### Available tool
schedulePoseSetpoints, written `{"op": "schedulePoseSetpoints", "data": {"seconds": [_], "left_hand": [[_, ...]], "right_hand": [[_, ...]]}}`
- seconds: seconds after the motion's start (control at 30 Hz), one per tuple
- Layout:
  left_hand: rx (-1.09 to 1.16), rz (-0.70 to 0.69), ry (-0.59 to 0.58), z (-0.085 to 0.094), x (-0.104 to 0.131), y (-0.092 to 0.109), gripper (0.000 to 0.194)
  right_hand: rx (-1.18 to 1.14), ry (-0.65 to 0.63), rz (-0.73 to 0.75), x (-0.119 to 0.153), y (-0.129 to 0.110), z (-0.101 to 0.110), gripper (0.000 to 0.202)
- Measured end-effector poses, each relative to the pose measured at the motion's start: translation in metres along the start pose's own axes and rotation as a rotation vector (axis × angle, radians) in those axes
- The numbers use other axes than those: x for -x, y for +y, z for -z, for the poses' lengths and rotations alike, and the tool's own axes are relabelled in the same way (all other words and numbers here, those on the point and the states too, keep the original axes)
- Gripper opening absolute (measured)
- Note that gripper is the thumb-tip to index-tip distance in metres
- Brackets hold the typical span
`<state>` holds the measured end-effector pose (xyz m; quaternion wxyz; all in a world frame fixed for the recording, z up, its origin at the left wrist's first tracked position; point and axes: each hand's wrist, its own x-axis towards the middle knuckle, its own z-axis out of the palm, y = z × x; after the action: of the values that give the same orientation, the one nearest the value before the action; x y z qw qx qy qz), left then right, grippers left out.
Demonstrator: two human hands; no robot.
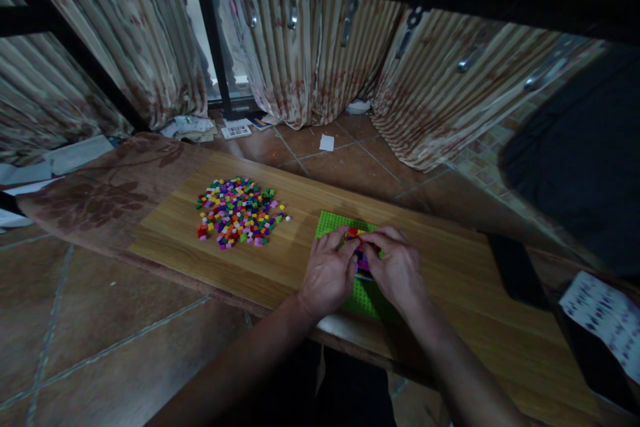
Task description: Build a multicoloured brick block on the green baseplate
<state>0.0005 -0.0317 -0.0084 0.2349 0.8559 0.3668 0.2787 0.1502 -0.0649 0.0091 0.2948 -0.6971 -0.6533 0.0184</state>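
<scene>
A bright green studded baseplate (367, 300) lies on the wooden table, partly under both hands. On it stands a cluster of colourful bricks (363, 265), with red, yellow, purple and blue showing between the hands. My left hand (330, 273) rests at the cluster's left side, its fingertips bent in against the bricks. From the right, my right hand (397, 263) has thumb and index finger pressed together at the cluster's upper part. Whatever is between the fingertips of either hand is too small to make out.
Many loose coloured bricks (240, 210) are heaped on the table (175, 233) to the left. A black flat object (515, 270) and a printed sheet (603, 317) lie at the right. Curtains and scattered papers are beyond the table.
</scene>
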Motion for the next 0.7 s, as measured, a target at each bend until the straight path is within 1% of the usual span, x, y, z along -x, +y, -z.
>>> {"op": "schedulePoseSetpoints", "data": {"seconds": [0.1,0.2,0.27,0.47,0.57,0.7], "left_hand": [[-0.024,-0.002,-0.021,0.001,0.0,0.002,0.035],[-0.045,0.014,-0.03,0.001,0.0,0.004,0.035],[-0.057,0.024,-0.035,0.001,0.001,0.005,0.035],[-0.076,0.035,-0.039,0.001,0.001,0.007,0.035],[-0.079,0.035,-0.036,0.0,0.001,0.007,0.036],[-0.076,0.038,-0.032,-0.002,0.0,0.007,0.037]], "right_hand": [[-0.016,0.04,-0.024,0.002,-0.002,0.004,0.022],[-0.036,0.123,-0.05,0.008,-0.003,0.01,0.023],[-0.01,0.16,-0.038,0.014,-0.003,0.012,0.024],[0.21,0.116,0.082,0.029,-0.007,0.005,0.03],[0.279,0.11,0.083,0.03,-0.008,0.001,0.031],[0.31,0.109,0.084,0.028,-0.008,-0.001,0.031]]}}
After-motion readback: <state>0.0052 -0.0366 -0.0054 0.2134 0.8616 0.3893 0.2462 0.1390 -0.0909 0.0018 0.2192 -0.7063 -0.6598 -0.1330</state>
